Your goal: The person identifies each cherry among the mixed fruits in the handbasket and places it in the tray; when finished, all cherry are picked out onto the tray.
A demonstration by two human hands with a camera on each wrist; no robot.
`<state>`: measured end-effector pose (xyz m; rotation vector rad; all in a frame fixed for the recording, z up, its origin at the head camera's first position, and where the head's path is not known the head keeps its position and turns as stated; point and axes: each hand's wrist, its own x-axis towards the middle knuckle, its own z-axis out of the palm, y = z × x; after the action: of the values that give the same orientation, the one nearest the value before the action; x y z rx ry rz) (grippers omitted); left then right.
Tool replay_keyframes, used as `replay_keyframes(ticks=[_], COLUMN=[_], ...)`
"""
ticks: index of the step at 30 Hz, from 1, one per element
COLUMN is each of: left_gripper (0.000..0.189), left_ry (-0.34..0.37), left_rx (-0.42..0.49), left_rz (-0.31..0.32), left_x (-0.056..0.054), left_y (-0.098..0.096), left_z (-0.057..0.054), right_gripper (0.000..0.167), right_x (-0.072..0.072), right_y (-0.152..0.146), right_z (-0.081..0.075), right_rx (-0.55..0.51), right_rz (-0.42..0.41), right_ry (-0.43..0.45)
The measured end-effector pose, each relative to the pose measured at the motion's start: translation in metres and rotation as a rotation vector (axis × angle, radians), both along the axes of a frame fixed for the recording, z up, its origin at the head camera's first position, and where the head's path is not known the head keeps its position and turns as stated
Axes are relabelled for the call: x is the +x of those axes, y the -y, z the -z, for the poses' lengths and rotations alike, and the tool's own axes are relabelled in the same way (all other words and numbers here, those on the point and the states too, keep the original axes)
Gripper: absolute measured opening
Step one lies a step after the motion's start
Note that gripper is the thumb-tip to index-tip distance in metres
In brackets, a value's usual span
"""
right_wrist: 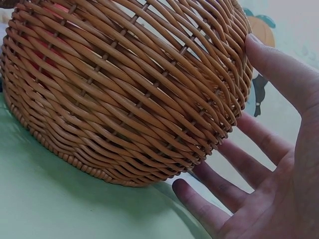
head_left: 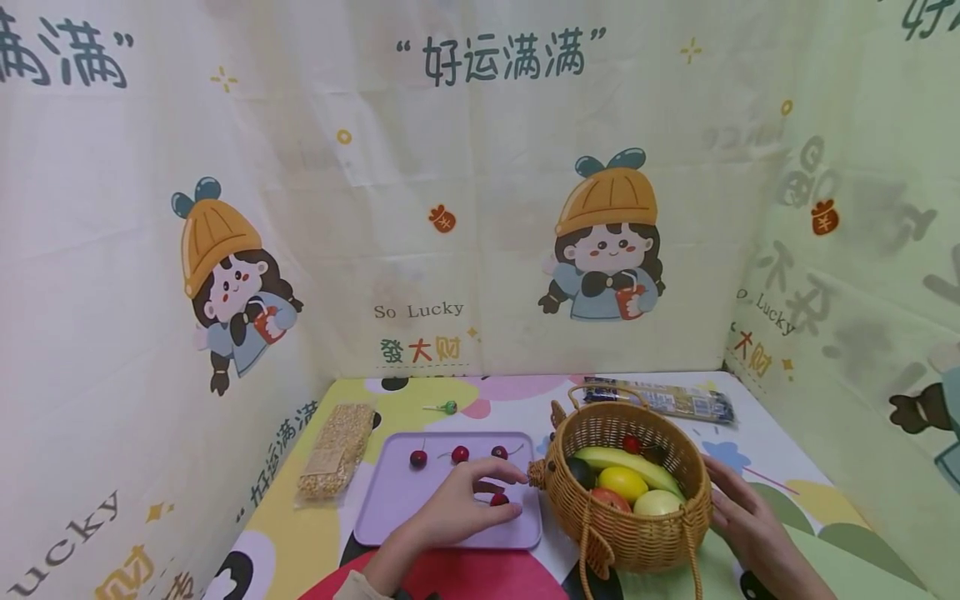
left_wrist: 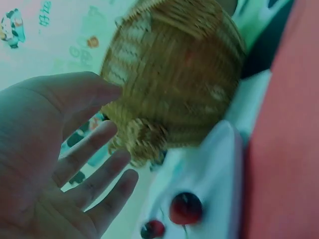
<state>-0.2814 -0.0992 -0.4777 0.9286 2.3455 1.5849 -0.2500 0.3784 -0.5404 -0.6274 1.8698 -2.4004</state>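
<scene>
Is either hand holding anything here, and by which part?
Nothing is gripped: the right hand appears to touch the side of the wicker basket; the left hand is empty.

The head camera is looking forward and down, sitting far enough back to be taking in the table [head_left: 832, 542] and the printed curtain [head_left: 510, 167] behind. The left wrist camera is peering closely past the left hand [left_wrist: 40, 154], its view lying aslant. The right wrist camera is facing the basket [right_wrist: 124, 104] closer still. All three are sharing that basket; head and left wrist are also sharing cherries [left_wrist: 186, 208].
</scene>
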Motion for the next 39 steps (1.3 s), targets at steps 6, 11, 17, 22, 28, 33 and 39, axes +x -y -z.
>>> replay_keyframes(ticks=[6,11,17,22,28,33,39], left_gripper=[0.033,0.032,0.032,0.033,0.033,0.031,0.03], left_ry=[-0.009,-0.056,-0.115,-0.108,-0.066,-0.035,0.008], left_rx=[0.063,0.086,0.031,-0.067,-0.179,-0.212,-0.213], left_rz=[0.058,0.113,0.168,0.197,0.282,0.283,0.195], left_x=[-0.002,-0.006,-0.015,-0.029,-0.046,-0.057,-0.069], left_y=[-0.028,-0.059,-0.093,-0.116,-0.135,-0.151,-0.17], left_z=[-0.029,-0.052,-0.076,-0.089,-0.1,-0.101,-0.096], right_gripper=[0.06,0.06,0.059,0.061,0.062,0.061,0.061], right_x=[0.0,0.001,0.001,0.0,0.0,-0.001,-0.003], right_y=[-0.002,-0.003,-0.003,-0.001,0.0,-0.001,0.0], right_z=[0.0,-0.001,0.0,0.002,0.005,0.006,0.005], right_rx=[-0.026,-0.028,-0.024,-0.033,-0.047,-0.054,-0.033], right_rz=[-0.016,-0.028,-0.028,-0.027,-0.028,-0.031,-0.019], right_ry=[-0.017,-0.017,-0.022,-0.04,-0.046,-0.033,-0.027])
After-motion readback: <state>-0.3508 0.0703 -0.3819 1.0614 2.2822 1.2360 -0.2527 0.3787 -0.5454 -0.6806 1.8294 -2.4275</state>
